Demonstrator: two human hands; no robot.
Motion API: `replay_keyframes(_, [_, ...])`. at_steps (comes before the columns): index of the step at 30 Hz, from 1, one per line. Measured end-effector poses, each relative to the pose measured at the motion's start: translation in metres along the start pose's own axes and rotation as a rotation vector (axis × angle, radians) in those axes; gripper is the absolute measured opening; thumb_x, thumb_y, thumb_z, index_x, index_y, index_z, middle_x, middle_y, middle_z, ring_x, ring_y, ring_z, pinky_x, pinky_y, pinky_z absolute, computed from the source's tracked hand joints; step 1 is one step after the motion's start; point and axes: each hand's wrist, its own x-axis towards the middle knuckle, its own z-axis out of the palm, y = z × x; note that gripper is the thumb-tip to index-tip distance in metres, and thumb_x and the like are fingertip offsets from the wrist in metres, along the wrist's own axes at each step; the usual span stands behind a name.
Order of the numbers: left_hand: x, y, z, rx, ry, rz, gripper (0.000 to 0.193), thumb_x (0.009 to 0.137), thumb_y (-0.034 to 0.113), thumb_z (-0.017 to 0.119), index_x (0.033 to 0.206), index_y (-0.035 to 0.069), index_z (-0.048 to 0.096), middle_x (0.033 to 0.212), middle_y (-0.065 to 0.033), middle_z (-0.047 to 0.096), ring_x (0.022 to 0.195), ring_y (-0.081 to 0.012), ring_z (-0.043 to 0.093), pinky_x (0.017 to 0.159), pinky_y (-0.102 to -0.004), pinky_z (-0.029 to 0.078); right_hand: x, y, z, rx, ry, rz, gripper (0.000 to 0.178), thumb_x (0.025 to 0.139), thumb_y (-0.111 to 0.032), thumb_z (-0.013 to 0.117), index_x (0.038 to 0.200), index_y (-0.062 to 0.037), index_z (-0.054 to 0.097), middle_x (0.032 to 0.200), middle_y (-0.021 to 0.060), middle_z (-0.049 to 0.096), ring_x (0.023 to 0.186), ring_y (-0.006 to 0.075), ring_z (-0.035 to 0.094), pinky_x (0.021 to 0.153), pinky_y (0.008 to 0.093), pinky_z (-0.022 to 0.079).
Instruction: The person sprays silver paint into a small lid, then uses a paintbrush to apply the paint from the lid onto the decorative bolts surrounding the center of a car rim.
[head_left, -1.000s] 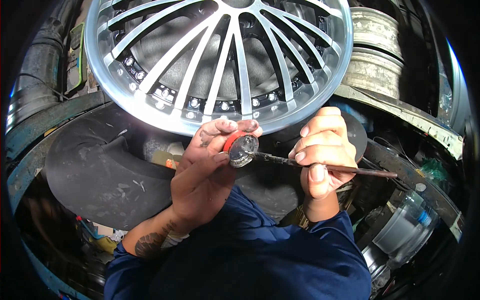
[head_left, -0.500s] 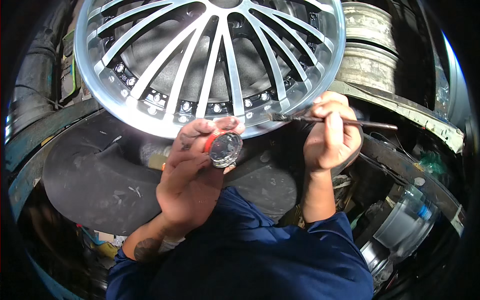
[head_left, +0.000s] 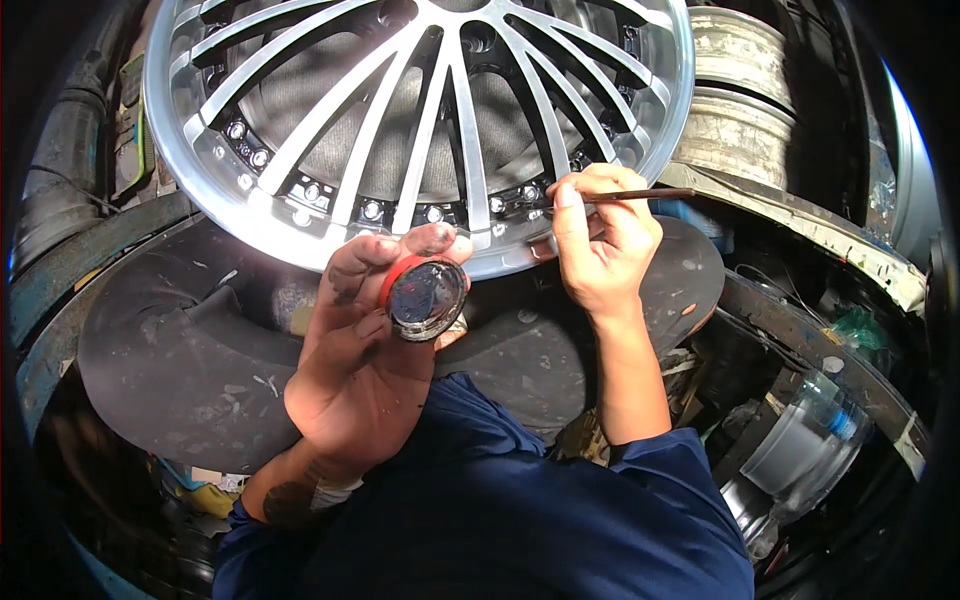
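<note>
In my left hand (head_left: pixel 355 340), its fingers smudged dark, is a small red container of black paint (head_left: pixel 425 298), tilted so its open top shows. My right hand (head_left: pixel 608 240) pinches a thin brown paintbrush (head_left: pixel 640 195); its handle points right, and its tip, toward the rim's lower right, is mostly hidden by the fingers. Above both hands lies a large silver wheel rim (head_left: pixel 340 185) with slim polished spokes and dark recesses holding bolts around the edge. The right fingers are at the rim's near lip; whether they touch it I cannot tell.
My dark trousered legs (head_left: pixel 180 350) are beneath the wheel. Worn metal rims (head_left: pixel 740 130) are stacked at the far right. A metal beam (head_left: pixel 830 235) crosses the right side, and a clear plastic bottle (head_left: pixel 830 405) lies below it. A dark cylinder (head_left: pixel 70 150) stands at the left.
My right hand has moved left with the paintbrush, bringing its tip in to the rim's lip. My left hand has shifted slightly left, turning the container's open top more into view.
</note>
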Motion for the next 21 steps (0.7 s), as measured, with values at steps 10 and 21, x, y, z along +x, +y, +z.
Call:
replay_keyframes(10, [-0.0005, -0.0007, -0.004, 0.025, -0.047, 0.017, 0.04, 0.097, 0.01, 0.043, 0.136, 0.002, 0.043, 0.143, -0.0272, 0.037, 0.139, -0.0414, 0.031, 0.116, -0.0513, 0.031, 0.0005, -0.0013, 0.0044, -0.085, -0.03, -0.046, 0.005, 0.073, -0.002, 0.072, 0.076, -0.0038, 0.068, 0.079, 0.0047, 0.067, 0.079, 0.0231, 0.06, 0.074, 0.0337, 0.046])
replay_keyframes(21, [-0.0001, -0.0004, -0.0026, 0.051, -0.044, 0.025, 0.041, 0.096, 0.011, 0.045, 0.136, 0.002, 0.043, 0.142, -0.0269, 0.038, 0.137, -0.0409, 0.033, 0.116, -0.051, 0.031, 0.001, -0.0008, 0.0043, -0.162, -0.082, -0.123, 0.006, 0.072, -0.004, 0.072, 0.077, -0.0047, 0.068, 0.079, 0.0027, 0.067, 0.078, 0.0219, 0.06, 0.077, 0.0335, 0.043])
